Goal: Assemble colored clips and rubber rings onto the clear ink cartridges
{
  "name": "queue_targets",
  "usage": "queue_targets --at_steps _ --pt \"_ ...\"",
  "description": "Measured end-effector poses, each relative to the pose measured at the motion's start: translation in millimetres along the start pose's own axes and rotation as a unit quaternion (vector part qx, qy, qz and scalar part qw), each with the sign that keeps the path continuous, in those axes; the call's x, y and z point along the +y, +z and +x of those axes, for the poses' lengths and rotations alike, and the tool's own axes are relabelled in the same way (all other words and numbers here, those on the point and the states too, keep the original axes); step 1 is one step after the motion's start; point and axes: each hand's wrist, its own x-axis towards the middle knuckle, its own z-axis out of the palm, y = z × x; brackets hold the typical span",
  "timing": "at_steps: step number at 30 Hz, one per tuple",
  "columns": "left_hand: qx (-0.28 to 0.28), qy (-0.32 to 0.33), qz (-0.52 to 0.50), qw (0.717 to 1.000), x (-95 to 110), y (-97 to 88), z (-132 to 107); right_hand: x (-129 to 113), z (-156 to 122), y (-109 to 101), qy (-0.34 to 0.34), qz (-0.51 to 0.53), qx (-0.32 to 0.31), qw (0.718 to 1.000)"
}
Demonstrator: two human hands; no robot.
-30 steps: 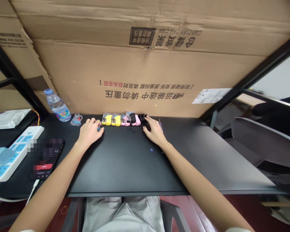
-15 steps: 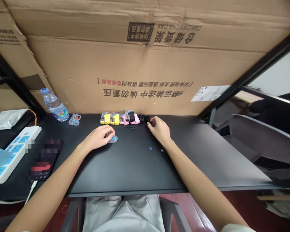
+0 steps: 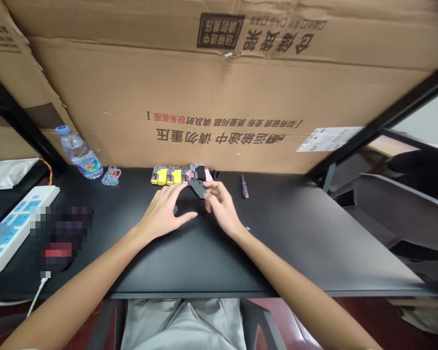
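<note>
My right hand (image 3: 221,206) pinches a flat dark grey plastic piece (image 3: 197,188) at its right side, above the desk. Beside it, my left hand (image 3: 166,208) has thumb and fingers spread, and a fingertip is close to the piece's left end; whether it touches, I cannot tell. Beneath the left palm, a bit of a clear and blue plastic part (image 3: 175,209) peeks out, mostly hidden. Behind the hands runs a row of small clear cases with yellow parts (image 3: 176,176) and pink parts (image 3: 208,175). A black part (image 3: 200,172) lies on top of the row.
A purple-handled screwdriver (image 3: 244,188) lies right of the row, and small black pieces (image 3: 216,174) sit at its end. To the left are a clear case (image 3: 111,176), a water bottle (image 3: 81,153), a phone (image 3: 67,238) and a power strip (image 3: 20,223). Cardboard (image 3: 190,92) stands behind.
My right hand has come left and nearer from the row's right end, now with the dark grey piece. My left hand has moved right and spread its fingers. The screwdriver has come into view.
</note>
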Motion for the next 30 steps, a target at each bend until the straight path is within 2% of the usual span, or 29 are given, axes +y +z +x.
queue_targets --at_steps 3,7,11,14,17,22,26,28,30 --pt "-0.008 -0.027 -0.007 1.000 0 7.6 -2 1 -12 16 0.014 0.023 -0.051 0.998" --pt "0.003 -0.048 -0.030 0.998 -1 5.9 -1 6 -20 20 0.023 0.013 -0.089 0.996" --pt "-0.003 -0.022 -0.028 0.999 0 2.0 0 6 -19 12 0.009 -0.033 -0.118 0.992" --pt "-0.021 -0.007 -0.012 1.000 -4 1.2 -1 2 -12 -4 -0.056 -0.149 -0.086 0.984" --pt "-0.061 0.001 0.001 0.998 -10 2.0 -1 0 -2 -23 -0.128 -0.282 -0.030 0.950" --pt "-0.114 0.007 0.002 0.993 -17 5.0 -1 9 5 -35 -0.182 -0.437 -0.084 0.877" --pt "-0.118 -0.002 -0.013 0.993 -21 4.4 -1 17 6 -34 -0.203 -0.531 -0.102 0.817" --pt "-0.116 -0.003 -0.015 0.993 -24 2.8 -1 18 6 -35 -0.208 -0.558 -0.106 0.796" --pt "-0.115 -0.005 -0.011 0.993 -25 1.2 -1 18 6 -36 -0.214 -0.566 -0.112 0.788"
